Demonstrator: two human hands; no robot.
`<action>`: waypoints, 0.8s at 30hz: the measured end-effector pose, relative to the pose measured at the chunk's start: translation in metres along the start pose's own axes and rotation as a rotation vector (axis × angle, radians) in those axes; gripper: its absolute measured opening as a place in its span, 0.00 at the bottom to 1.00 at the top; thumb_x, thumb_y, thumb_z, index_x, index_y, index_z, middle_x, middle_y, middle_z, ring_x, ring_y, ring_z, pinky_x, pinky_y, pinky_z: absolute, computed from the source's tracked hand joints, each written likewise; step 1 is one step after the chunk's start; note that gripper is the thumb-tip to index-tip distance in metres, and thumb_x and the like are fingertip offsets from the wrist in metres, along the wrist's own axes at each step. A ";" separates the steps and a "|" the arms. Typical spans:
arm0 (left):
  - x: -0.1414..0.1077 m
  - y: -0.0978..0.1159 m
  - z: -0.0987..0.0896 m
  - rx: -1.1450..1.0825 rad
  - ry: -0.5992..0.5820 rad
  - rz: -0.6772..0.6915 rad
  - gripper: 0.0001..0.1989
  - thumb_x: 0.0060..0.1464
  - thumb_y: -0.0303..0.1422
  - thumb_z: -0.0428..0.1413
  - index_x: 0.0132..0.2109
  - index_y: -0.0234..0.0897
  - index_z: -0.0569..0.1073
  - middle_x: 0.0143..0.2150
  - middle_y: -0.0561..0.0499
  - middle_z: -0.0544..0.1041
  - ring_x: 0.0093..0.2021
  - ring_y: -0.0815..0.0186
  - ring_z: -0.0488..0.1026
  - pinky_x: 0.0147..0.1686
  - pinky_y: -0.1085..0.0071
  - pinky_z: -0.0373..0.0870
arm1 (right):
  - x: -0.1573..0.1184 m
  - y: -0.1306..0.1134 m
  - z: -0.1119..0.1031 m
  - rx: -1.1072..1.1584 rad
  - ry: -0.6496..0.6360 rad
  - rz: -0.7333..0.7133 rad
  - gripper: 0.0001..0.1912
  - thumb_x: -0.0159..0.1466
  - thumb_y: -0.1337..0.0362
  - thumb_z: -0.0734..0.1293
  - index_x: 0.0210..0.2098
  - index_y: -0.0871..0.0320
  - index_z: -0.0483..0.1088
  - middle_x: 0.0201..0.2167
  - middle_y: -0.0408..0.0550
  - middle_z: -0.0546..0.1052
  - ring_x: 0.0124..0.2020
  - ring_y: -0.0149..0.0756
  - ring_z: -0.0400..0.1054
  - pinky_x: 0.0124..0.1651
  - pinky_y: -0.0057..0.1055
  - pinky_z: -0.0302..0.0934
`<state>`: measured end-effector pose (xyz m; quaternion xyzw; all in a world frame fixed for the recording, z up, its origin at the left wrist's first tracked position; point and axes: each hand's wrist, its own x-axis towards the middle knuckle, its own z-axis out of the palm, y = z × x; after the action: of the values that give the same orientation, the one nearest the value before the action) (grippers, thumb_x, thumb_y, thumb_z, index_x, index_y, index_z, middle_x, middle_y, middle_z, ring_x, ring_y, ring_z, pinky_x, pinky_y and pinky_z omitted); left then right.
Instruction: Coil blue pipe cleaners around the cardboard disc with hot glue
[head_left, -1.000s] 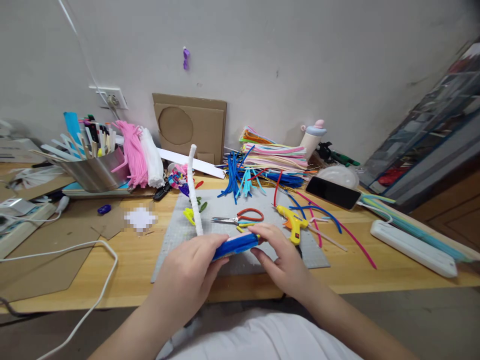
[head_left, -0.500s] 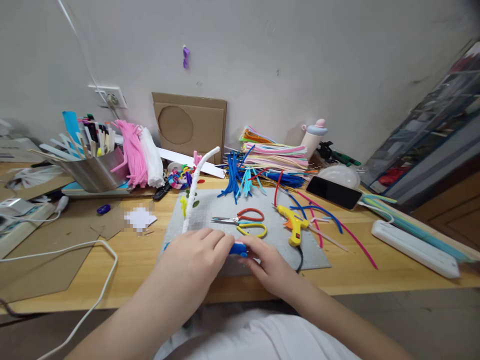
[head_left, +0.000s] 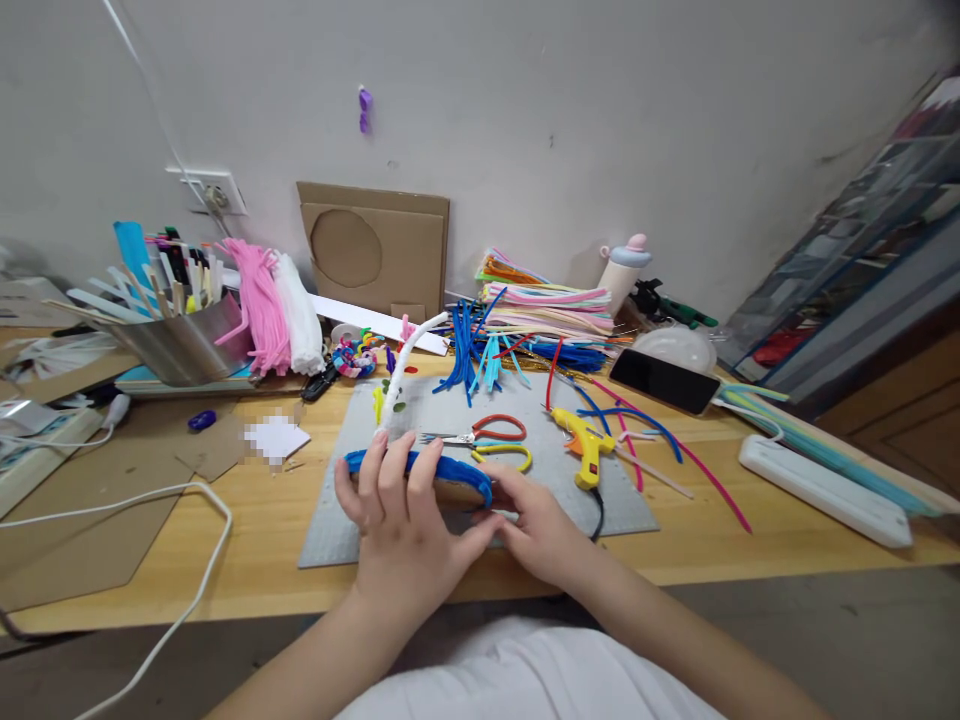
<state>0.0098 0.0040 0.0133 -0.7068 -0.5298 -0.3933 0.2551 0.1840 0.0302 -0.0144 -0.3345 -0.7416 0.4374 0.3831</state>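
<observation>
Between my hands is a cardboard piece [head_left: 450, 494] with a fuzzy blue pipe-cleaner rim [head_left: 457, 466], tilted so its brown face shows toward me. My left hand [head_left: 405, 520] grips it, with fingers spread over the far rim and the thumb at the near right. My right hand [head_left: 536, 520] pinches its right end. A white pipe cleaner [head_left: 405, 365] rises from behind the left fingers and curves right; where it joins is hidden. Just beyond the hands, scissors [head_left: 499, 440] with a red and a yellow handle lie on the grey cutting mat [head_left: 337, 520].
A yellow glue gun [head_left: 583, 445] with a black cord lies right of the scissors, among loose pipe cleaners [head_left: 712, 475]. Behind are pipe-cleaner bundles [head_left: 551, 312], a phone [head_left: 664, 382] and cut cardboard [head_left: 409, 250]. A metal container of sticks [head_left: 184, 345] stands left, near a white cable [head_left: 214, 570].
My left hand has turned over, tipping the cardboard piece so its brown face shows. The white pipe cleaner has swung to the right. My right hand stays at the right end.
</observation>
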 end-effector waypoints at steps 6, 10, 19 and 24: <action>-0.007 -0.001 0.012 0.003 0.111 -0.018 0.46 0.47 0.56 0.60 0.64 0.35 0.55 0.59 0.32 0.63 0.66 0.39 0.55 0.65 0.35 0.44 | -0.003 -0.016 -0.004 -0.143 -0.081 -0.065 0.29 0.62 0.76 0.62 0.60 0.51 0.64 0.58 0.50 0.73 0.58 0.40 0.68 0.61 0.42 0.63; -0.008 0.001 0.011 0.035 0.104 0.000 0.44 0.47 0.53 0.61 0.63 0.31 0.57 0.56 0.31 0.65 0.64 0.40 0.57 0.64 0.35 0.45 | -0.014 -0.016 -0.020 -0.265 -0.022 -0.033 0.30 0.66 0.69 0.64 0.66 0.49 0.57 0.62 0.53 0.70 0.57 0.41 0.69 0.60 0.43 0.65; -0.008 0.005 0.011 -0.019 0.111 -0.027 0.37 0.47 0.47 0.62 0.60 0.37 0.60 0.55 0.35 0.64 0.63 0.41 0.57 0.64 0.34 0.44 | -0.037 0.011 -0.093 -0.856 0.414 0.578 0.13 0.66 0.54 0.61 0.33 0.54 0.70 0.31 0.47 0.78 0.29 0.38 0.70 0.30 0.32 0.59; -0.008 0.004 0.011 0.006 0.099 -0.024 0.37 0.48 0.47 0.62 0.60 0.37 0.60 0.55 0.35 0.64 0.63 0.41 0.58 0.64 0.34 0.44 | -0.029 0.021 -0.097 -0.959 0.323 0.767 0.21 0.66 0.48 0.58 0.24 0.54 0.67 0.26 0.49 0.77 0.29 0.42 0.70 0.27 0.32 0.52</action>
<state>0.0162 0.0069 0.0009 -0.6793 -0.5260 -0.4294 0.2784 0.2850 0.0518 -0.0098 -0.7727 -0.6153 0.1069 0.1136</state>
